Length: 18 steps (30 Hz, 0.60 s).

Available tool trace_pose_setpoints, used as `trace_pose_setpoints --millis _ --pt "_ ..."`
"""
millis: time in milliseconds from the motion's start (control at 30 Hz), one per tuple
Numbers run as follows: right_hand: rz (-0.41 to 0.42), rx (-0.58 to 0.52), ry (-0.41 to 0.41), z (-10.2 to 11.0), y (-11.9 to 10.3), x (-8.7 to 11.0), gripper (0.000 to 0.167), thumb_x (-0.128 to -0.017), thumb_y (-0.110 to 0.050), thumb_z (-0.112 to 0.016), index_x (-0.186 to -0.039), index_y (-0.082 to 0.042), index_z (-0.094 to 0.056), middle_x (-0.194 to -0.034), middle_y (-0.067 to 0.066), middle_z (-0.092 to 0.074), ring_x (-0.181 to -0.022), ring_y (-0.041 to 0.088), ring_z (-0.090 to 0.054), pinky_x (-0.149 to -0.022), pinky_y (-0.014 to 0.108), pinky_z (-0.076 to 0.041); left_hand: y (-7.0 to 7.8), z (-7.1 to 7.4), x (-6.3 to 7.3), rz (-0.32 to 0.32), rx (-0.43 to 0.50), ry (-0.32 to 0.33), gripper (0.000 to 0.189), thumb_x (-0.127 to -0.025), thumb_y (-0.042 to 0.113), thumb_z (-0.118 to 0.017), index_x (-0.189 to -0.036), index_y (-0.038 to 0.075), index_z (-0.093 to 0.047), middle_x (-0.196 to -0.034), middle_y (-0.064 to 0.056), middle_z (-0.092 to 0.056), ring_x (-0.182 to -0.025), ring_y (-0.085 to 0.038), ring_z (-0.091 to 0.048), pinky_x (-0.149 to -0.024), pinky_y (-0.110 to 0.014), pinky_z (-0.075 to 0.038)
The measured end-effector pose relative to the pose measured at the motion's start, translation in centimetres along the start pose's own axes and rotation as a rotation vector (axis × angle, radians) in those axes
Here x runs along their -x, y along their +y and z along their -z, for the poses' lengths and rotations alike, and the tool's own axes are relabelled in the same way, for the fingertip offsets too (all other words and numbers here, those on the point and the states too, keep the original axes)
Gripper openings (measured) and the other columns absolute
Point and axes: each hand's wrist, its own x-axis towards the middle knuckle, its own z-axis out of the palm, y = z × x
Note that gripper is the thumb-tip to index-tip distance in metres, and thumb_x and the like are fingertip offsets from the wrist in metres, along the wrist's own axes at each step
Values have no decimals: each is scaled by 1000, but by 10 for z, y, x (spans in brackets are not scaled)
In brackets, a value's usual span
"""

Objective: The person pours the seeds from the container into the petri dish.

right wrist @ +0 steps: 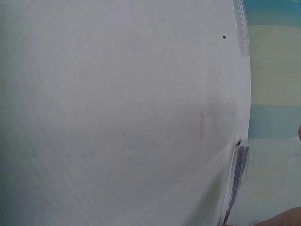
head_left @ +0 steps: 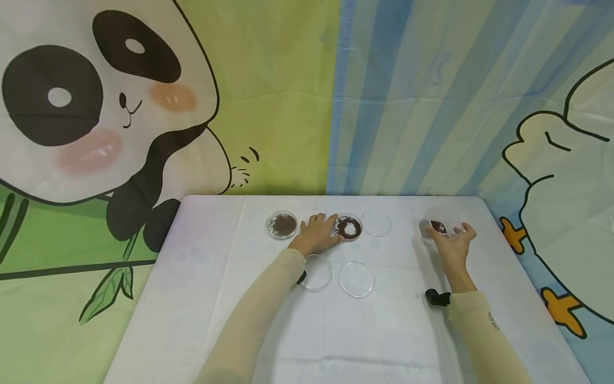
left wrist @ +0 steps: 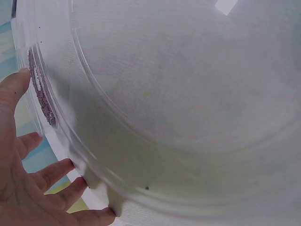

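Note:
My left hand (head_left: pixel 316 233) holds the side of a round clear petri dish (head_left: pixel 347 227), thumb and forefinger at its rim. Dark brown grains with a white patch in the middle fill this dish. In the left wrist view the thumb (left wrist: pixel 18 84) meets its edge, while the other fingers are spread. At the right, my right hand (head_left: pixel 453 248) grips a clear plastic box (head_left: pixel 425 228) between thumb and fingers. Some dark material (head_left: pixel 438 227) lies inside the box. The right wrist view catches only a corner of the box (right wrist: pixel 268 179) and bits of the fingers.
Left of the left hand stands another petri dish (head_left: pixel 282 225) with brown and white grains. Clear round dish pieces lie on the white table: one (head_left: pixel 377 223) beside the held dish, two nearer, (head_left: pixel 357 279) at the middle and a clear dish piece (head_left: pixel 318 273) by the left wrist.

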Motion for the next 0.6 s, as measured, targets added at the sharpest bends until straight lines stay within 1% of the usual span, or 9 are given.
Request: trace_pose_setpoints --millis 133,200,300,367,433,500,600 --pt "3 -26 -15 0 -1 1 109 -85 -26 -81 -156 -22 1 -161 14 -13 -141 31 -29 -111 40 -33 0 -1 -1 5 7 -5 78 -96 61 -54 -160 28 -24 -159 -16 -28 -145 -41 -23 -111 -69 -17" --pt "24 -36 -26 0 0 2 111 -85 -26 -81 -158 -24 2 -162 14 -8 -145 31 -23 -113 42 -32 -1 -1 -1 4 8 -5 78 -96 61 -54 -160 28 -24 -159 -16 -28 -145 -41 -23 -111 -69 -17" --pt "96 19 -12 2 1 4 111 -85 -28 -81 -159 -24 1 -164 11 -4 -149 29 -14 -116 44 -25 -1 -2 -2 -2 12 -2 78 -96 61 -54 -160 28 -24 -159 -16 -29 -145 -41 -23 -111 -69 -17" --pt "152 81 19 3 -1 5 110 -84 -33 -82 -160 -23 -2 -164 11 -5 -150 27 -10 -118 45 -21 -1 -1 -1 -4 6 2 79 -96 61 -54 -160 28 -24 -158 -16 -29 -145 -41 -24 -111 -69 -18" --pt "189 136 52 4 -5 7 109 -83 -38 -82 -160 -21 -6 -163 11 -9 -149 27 -12 -118 45 -19 -1 -1 -1 -3 7 4 79 -96 61 -54 -160 28 -24 -158 -16 -29 -145 -41 -24 -111 -69 -18" --pt "205 156 65 4 -10 9 108 -83 -41 -81 -160 -21 -8 -162 11 -10 -148 27 -13 -118 46 -20 -1 -1 -1 0 9 2 79 -96 61 -55 -160 28 -24 -158 -16 -29 -145 -41 -23 -111 -69 -17" --pt "258 188 75 4 -15 13 102 -85 -39 -79 -160 -17 -14 -161 11 -13 -148 27 -14 -118 47 -19 0 0 0 2 8 0 78 -96 61 -55 -160 28 -24 -158 -16 -29 -145 -40 -23 -111 -69 -17"
